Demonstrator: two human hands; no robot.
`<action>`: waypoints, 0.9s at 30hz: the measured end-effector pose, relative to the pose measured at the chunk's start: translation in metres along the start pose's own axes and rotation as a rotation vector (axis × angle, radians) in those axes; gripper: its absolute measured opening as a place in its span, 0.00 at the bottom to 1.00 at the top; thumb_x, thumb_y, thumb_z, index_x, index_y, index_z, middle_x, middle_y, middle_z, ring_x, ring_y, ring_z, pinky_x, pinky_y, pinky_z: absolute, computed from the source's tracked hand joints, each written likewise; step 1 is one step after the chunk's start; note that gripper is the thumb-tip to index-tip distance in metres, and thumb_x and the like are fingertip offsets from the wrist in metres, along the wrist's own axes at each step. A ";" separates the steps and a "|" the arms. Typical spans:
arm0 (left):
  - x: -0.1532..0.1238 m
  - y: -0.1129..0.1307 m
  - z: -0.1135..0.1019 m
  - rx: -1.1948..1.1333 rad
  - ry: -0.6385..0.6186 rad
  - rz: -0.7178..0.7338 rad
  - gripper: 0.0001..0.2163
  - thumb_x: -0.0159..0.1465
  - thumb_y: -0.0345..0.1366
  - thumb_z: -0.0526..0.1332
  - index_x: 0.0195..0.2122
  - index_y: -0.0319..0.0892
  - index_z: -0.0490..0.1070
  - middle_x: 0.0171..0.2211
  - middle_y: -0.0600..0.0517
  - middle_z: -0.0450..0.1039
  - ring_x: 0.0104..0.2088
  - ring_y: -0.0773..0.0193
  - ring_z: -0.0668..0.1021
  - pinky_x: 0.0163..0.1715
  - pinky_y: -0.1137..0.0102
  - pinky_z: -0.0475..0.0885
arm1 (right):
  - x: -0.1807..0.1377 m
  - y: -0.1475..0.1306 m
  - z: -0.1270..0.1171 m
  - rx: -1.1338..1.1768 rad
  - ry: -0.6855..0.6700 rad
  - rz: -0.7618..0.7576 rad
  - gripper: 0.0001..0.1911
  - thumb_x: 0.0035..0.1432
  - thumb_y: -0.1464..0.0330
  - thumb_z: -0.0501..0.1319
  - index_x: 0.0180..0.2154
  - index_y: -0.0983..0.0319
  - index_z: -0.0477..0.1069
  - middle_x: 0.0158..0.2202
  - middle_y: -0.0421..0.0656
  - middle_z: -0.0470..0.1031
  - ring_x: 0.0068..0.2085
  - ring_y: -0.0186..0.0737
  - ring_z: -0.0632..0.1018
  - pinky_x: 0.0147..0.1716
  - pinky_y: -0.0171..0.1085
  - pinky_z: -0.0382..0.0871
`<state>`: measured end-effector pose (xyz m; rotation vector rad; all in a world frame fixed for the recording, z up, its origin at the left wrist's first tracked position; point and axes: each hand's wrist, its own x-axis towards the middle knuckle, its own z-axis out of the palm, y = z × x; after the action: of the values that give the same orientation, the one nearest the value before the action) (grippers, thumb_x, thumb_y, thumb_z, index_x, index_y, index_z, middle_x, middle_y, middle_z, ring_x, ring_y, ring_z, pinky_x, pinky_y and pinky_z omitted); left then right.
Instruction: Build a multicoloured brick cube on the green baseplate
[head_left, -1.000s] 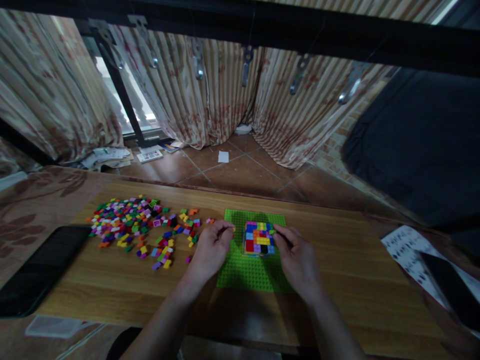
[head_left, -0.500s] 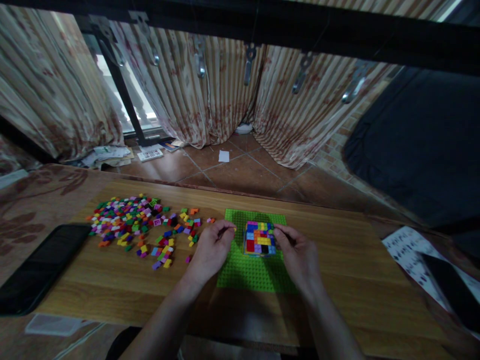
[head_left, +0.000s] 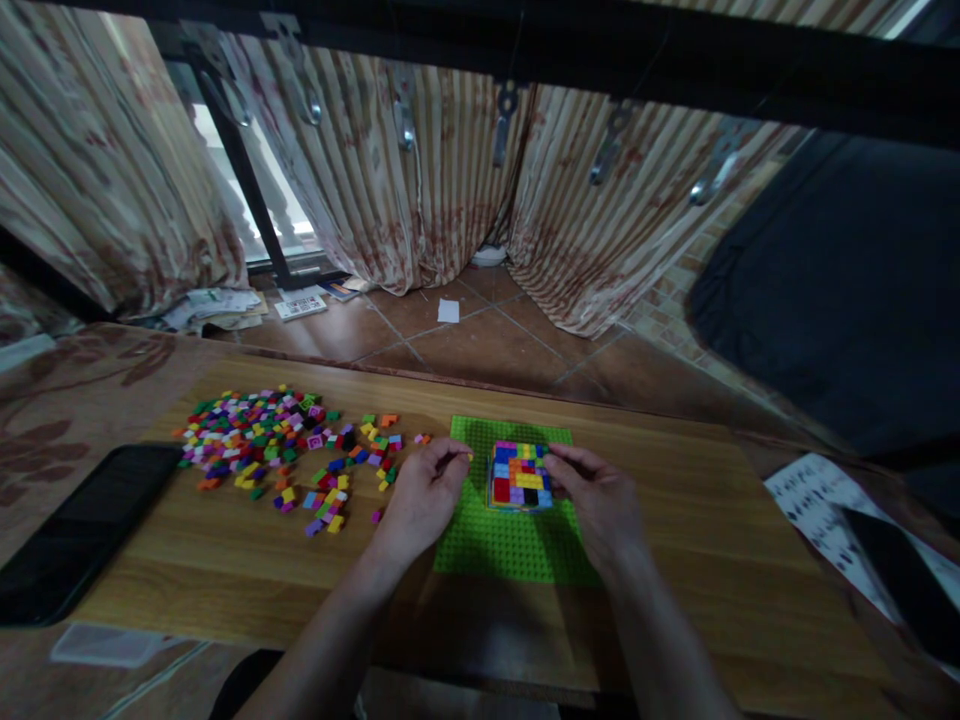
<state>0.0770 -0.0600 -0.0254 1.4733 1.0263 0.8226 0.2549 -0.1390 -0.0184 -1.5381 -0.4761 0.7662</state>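
Observation:
A multicoloured block of stacked building bricks stands on the green baseplate. My left hand is to its left, above the plate's edge. Its thumb and forefinger pinch a small yellow-orange building brick, held apart from the block. My right hand is closed at the block's far right corner, with thumb and forefinger against its edge. The fingers partly cover that corner, and whether a loose brick sits between them is hidden.
Loose bricks lie heaped at the left of the wooden table, with several scattered nearer the plate. A black phone-like device is at the left edge. Right of the table are a printed sheet and a dark device.
My right hand has shifted slightly at the block's right corner. My left hand stays almost in place with its small brick.

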 end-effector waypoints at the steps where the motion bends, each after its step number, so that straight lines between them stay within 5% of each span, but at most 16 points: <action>1: 0.000 -0.001 0.000 0.009 -0.003 0.003 0.08 0.60 0.38 0.58 0.32 0.41 0.74 0.21 0.57 0.66 0.22 0.68 0.67 0.23 0.73 0.61 | 0.001 0.000 0.000 0.024 -0.008 0.022 0.20 0.35 0.60 0.75 0.33 0.63 0.81 0.26 0.42 0.81 0.26 0.37 0.77 0.27 0.37 0.73; 12: 0.000 -0.006 0.000 0.044 -0.024 0.022 0.10 0.61 0.39 0.57 0.34 0.40 0.75 0.22 0.57 0.66 0.22 0.69 0.67 0.22 0.74 0.62 | 0.005 0.001 0.001 0.121 -0.057 0.078 0.20 0.31 0.61 0.77 0.30 0.62 0.80 0.25 0.40 0.80 0.24 0.34 0.76 0.25 0.35 0.71; 19: 0.002 0.005 -0.001 -0.140 -0.032 -0.029 0.10 0.59 0.39 0.60 0.34 0.38 0.77 0.19 0.57 0.66 0.20 0.70 0.68 0.22 0.75 0.62 | 0.007 -0.003 -0.012 0.150 -0.027 0.070 0.20 0.35 0.58 0.77 0.31 0.63 0.80 0.24 0.39 0.77 0.23 0.29 0.71 0.22 0.30 0.65; 23: -0.001 0.012 -0.002 -0.261 -0.047 -0.059 0.09 0.58 0.37 0.62 0.33 0.37 0.77 0.20 0.56 0.69 0.21 0.70 0.70 0.25 0.74 0.65 | 0.010 -0.007 -0.017 0.260 0.059 -0.063 0.16 0.38 0.60 0.75 0.28 0.62 0.79 0.25 0.38 0.76 0.23 0.26 0.68 0.22 0.28 0.62; 27: -0.005 0.017 -0.002 -0.422 -0.118 -0.090 0.09 0.57 0.35 0.65 0.38 0.38 0.77 0.28 0.54 0.74 0.24 0.70 0.73 0.28 0.72 0.68 | -0.001 -0.004 -0.009 0.123 0.054 -0.325 0.08 0.50 0.63 0.71 0.33 0.59 0.80 0.24 0.36 0.74 0.25 0.29 0.70 0.27 0.30 0.64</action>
<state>0.0762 -0.0645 -0.0083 1.0948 0.7678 0.8183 0.2609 -0.1454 -0.0143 -1.3213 -0.6097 0.4920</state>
